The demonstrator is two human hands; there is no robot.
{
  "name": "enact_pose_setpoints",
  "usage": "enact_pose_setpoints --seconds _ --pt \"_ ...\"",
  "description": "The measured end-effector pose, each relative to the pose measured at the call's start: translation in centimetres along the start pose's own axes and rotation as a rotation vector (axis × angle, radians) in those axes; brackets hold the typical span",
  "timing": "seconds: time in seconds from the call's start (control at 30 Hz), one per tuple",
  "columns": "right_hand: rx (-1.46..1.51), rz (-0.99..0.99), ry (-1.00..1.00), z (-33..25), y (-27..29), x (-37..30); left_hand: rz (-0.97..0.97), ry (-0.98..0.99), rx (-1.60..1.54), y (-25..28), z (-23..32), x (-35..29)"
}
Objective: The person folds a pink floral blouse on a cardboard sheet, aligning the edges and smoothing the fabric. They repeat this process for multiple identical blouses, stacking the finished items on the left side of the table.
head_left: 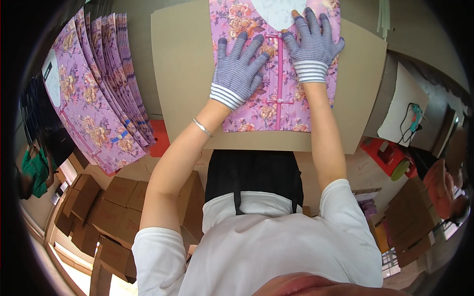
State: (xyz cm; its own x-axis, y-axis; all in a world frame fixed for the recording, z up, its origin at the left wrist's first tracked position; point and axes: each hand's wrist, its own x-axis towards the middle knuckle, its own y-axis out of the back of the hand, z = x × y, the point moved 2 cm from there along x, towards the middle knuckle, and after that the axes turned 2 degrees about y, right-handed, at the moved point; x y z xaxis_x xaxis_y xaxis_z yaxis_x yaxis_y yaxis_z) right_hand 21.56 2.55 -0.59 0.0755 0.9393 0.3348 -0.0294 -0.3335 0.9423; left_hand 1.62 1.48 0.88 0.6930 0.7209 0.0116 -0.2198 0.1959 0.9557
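A folded purple floral garment (247, 116) lies flat in front of me, with a pink strip and knotted fasteners down its middle. White (279, 12) shows inside its neckline. My left hand (236, 74), in a grey striped glove, rests on the garment's left half with fingers spread. Farther up on the right side, my right hand (312, 52) lies flat beside the neckline, also gloved and with its fingers apart. Both hands are open and press on the cloth. Beneath the garment is a large tan cardboard sheet (185, 89).
Several folded floral garments (94, 103) form a leaning stack at the left. Teal-handled snippers (414, 118) lie on a white sheet (395, 93) at the right. Below the table edge are a red container (382, 154) and several cardboard boxes (116, 217). A person in green (37, 170) is at far left.
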Motion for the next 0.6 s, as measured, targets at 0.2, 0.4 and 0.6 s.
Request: enact_pose_setpoints --seconds 0.2,0.4,0.6 --pt "0.009 -0.001 -0.007 -0.1 0.1 0.1 0.02 0.001 -0.028 0.3 0.1 0.0" --pt "0.025 0.013 -0.033 -0.6 1.1 0.5 0.007 -0.143 -0.033 0.1 0.7 -0.1" --pt "0.11 -0.111 0.124 1.3 1.5 -1.9 -0.054 -0.179 -0.006 -0.5 0.6 0.4"
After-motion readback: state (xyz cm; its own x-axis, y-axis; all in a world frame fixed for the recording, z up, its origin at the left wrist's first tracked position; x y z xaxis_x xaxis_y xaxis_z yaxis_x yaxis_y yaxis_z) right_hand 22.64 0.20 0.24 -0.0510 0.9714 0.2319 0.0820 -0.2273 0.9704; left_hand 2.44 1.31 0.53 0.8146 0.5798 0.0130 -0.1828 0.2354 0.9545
